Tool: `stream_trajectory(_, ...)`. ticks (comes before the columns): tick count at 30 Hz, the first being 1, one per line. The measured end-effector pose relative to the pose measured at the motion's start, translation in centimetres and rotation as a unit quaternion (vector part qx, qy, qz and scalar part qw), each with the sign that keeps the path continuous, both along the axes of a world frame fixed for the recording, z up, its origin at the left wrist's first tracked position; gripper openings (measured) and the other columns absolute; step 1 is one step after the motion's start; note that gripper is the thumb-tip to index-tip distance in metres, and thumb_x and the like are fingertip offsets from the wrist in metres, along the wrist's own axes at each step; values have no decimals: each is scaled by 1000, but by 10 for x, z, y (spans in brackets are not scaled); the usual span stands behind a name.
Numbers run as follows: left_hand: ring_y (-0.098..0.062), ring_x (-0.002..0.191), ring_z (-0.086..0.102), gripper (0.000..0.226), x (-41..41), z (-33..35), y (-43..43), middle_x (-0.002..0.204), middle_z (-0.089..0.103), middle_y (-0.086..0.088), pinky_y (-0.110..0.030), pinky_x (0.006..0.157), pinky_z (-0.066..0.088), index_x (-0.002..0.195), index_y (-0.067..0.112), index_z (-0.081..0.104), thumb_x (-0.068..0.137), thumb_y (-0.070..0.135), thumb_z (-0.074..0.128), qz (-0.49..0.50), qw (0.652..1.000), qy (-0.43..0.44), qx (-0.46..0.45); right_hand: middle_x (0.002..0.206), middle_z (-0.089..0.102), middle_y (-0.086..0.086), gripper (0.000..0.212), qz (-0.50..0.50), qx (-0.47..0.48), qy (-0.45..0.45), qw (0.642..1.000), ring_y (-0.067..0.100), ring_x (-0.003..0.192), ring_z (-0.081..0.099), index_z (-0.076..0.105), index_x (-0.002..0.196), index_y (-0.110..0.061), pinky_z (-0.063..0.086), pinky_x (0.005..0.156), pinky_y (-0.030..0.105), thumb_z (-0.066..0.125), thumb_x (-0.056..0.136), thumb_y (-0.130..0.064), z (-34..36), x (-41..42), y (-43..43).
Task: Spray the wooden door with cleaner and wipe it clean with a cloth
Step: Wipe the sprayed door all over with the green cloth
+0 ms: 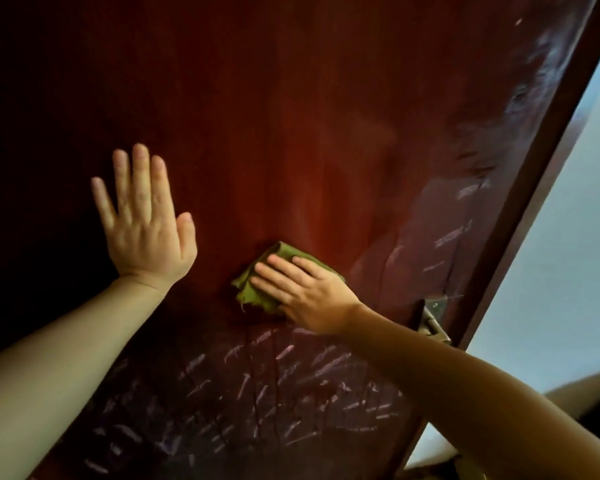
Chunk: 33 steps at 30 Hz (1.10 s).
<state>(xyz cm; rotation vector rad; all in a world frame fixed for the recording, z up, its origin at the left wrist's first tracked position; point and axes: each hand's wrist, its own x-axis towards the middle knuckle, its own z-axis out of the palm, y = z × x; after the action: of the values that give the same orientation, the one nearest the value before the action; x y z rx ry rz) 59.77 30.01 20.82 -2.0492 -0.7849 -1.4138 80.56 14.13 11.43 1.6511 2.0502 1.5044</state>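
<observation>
The dark red wooden door (291, 116) fills most of the head view and leans away to the upper right. My left hand (142, 220) lies flat on it at the left, fingers spread, holding nothing. My right hand (302, 292) presses a crumpled green cloth (257, 292) against the door near the middle, palm down with the fingers over the cloth. Pale streaks and scratch-like marks (274, 393) cover the lower part of the door and its right side. No spray bottle is in view.
A metal hinge (435, 320) sits on the door's right edge, just right of my right wrist. Beyond that edge is a pale wall (561, 254). The far left of the door is in deep shadow.
</observation>
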Motion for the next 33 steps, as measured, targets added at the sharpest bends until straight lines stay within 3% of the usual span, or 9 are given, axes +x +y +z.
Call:
stream_trajectory(3,-32,151,3,77,1,2,-9,161,19,-24,-58,121,2,156,2,13,92,21,51,-3,1000,-22,-17,162,21,1,68,13,41,51,998,19,150,19,26,155,-24,1,122,36,47,93,-40,34,20,-16)
stream_trajectory(6,-42,150,10,68,25,16,-39,155,22,-29,-62,118,0,148,-3,29,91,23,53,-49,996,-62,-32,159,31,11,79,-65,189,195,960,29,148,20,26,154,-18,14,119,40,52,83,-42,76,70,-50)
stream_trajectory(12,-42,152,1,81,135,64,-109,165,4,-20,-66,117,-1,156,4,9,94,39,46,-22,998,15,-57,163,6,24,71,-174,437,521,712,39,151,2,20,151,7,5,124,46,38,93,-30,87,130,-89)
stream_trajectory(14,-41,152,-1,84,145,61,-109,165,0,-18,-68,117,2,157,5,3,94,40,46,16,997,10,-73,162,5,24,64,-168,418,517,728,38,151,-1,35,142,10,7,123,50,39,91,-30,67,124,-81)
stream_trajectory(18,-41,152,1,82,141,57,-110,165,1,-20,-64,117,0,157,4,1,95,37,44,26,998,4,-53,160,14,8,77,-80,223,289,927,29,152,5,30,150,-12,-3,122,40,55,84,-41,14,98,-69)
stream_trajectory(21,-41,152,2,81,144,59,-113,165,4,-20,-63,118,0,157,4,2,95,37,41,35,998,-4,-49,161,27,3,76,-10,127,166,978,23,148,19,32,153,-20,7,122,36,60,86,-43,23,96,-70)
stream_trajectory(25,-42,152,2,81,143,59,-113,165,4,-21,-63,118,0,157,4,2,95,37,42,48,997,-7,-59,162,25,10,78,-38,260,267,927,28,150,16,28,155,-17,11,120,39,54,86,-42,93,122,-78)
stream_trajectory(30,-40,152,1,82,143,60,-109,165,1,-19,-63,119,1,157,6,0,93,36,42,44,997,-9,-65,165,6,17,74,-137,438,505,731,33,153,1,16,156,-5,8,124,48,43,94,-33,98,135,-84)
stream_trajectory(33,-38,153,-2,83,144,60,-107,166,-1,-17,-64,120,1,157,6,0,91,36,40,36,997,-10,-66,162,5,18,65,-131,360,456,803,34,152,-2,38,144,2,8,123,52,43,91,-35,48,106,-72)
